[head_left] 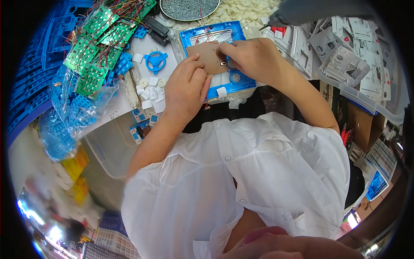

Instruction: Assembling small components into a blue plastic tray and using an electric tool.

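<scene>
Showing flat, brown — circuit board (208, 59), left grip (184, 85) clamped on it — right grip (259, 58) unclear

A white worktable (121, 103) stands ahead, while bright lights (55, 233) glare at the blurred lower left.

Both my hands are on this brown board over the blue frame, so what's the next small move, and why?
I'd perhaps nudge the wires clear of the board first: they cross the frame at the board's far edge and might get pinched. Your right hand is near them; your left hand could steady the board.
</scene>
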Available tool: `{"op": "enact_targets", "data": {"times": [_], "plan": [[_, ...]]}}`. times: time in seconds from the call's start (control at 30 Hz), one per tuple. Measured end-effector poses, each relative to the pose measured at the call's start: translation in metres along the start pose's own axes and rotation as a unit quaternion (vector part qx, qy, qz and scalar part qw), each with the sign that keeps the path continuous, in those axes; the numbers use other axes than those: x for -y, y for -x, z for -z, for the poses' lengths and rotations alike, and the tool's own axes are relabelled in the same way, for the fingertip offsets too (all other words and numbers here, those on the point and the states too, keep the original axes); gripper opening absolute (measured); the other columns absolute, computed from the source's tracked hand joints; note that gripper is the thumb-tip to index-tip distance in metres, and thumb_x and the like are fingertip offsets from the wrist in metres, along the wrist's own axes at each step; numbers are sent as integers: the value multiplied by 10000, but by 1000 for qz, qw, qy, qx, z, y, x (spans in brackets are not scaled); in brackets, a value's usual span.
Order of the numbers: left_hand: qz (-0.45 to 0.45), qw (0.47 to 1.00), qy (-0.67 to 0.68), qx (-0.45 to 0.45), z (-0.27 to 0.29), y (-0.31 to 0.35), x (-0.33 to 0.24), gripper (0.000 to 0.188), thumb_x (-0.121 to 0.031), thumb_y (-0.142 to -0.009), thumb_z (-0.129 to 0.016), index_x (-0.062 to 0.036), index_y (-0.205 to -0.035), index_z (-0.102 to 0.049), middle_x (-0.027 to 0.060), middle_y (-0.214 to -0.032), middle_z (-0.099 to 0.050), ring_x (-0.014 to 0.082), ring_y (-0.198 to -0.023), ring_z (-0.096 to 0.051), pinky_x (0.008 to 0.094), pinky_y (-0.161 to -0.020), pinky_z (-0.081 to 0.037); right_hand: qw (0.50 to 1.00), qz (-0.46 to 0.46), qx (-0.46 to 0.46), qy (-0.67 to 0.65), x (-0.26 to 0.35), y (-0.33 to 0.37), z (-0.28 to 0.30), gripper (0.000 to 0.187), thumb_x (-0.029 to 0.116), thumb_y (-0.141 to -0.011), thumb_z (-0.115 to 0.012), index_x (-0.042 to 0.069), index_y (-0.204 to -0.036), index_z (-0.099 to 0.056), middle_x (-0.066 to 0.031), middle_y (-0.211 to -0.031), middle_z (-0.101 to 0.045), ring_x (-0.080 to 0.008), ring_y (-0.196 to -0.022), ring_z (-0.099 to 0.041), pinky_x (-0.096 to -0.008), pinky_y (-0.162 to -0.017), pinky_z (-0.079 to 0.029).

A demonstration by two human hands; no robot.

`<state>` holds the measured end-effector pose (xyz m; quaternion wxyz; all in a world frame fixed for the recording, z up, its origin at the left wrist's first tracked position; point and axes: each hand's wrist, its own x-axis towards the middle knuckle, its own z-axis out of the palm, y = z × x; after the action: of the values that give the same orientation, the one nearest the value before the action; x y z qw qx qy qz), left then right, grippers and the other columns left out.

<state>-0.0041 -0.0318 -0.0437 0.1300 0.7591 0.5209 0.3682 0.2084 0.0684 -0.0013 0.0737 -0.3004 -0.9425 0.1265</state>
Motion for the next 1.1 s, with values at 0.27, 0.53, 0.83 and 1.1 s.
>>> {"op": "enact_targets", "data": {"times": [0.27, 0.53, 0.83, 1.1], "plan": [[6, 1000, -2, 2, 1, 0, -2, 201, -22, -782, -812, -36, -859, -627, 125, -1084, -694, 336, -1167, -674, 403, -920, -562, 996, 25, 63, 52, 10, 6, 22, 174, 167, -861, -692, 86, -994, -615, -78, -692, -663, -289, -649, -687, -403, -552, -517], [6, 1000, 1, -2, 0, -1, -2, 193, -21, -785, -810, -29, -862, -633, 129, -1084, -694, 336, -1162, -676, 406, -914, -565, 999, -14, 29, -20, -3, 2, 2, 150, 172, -861, -692, 93, -986, -665, -104, -707, -703, -317, -676, -715, -439, -596, -543], [16, 1000, 1, 2, 1, -2, -4, 193, -19, -789, -807, -24, -869, -631, 132, -1089, -695, 337, -1161, -677, 403, -912, -566, 992, -112, -24, -55, 12, 9, -13, 132, 203, -888, -695, 80, -932, -680, -125, -753, -710, -329, -711, -710, -461, -611, -552], [12, 1000, 9, 2, 0, -1, -3, 197, -28, -802, -797, -3, -883, -620, 150, -1120, -690, 339, -1136, -686, 399, -900, -570, 987, -155, -50, 14, 26, 16, -20, 111, 167, -875, -735, 85, -926, -679, -105, -678, -701, -307, -598, -695, -414, -545, -534]]}}
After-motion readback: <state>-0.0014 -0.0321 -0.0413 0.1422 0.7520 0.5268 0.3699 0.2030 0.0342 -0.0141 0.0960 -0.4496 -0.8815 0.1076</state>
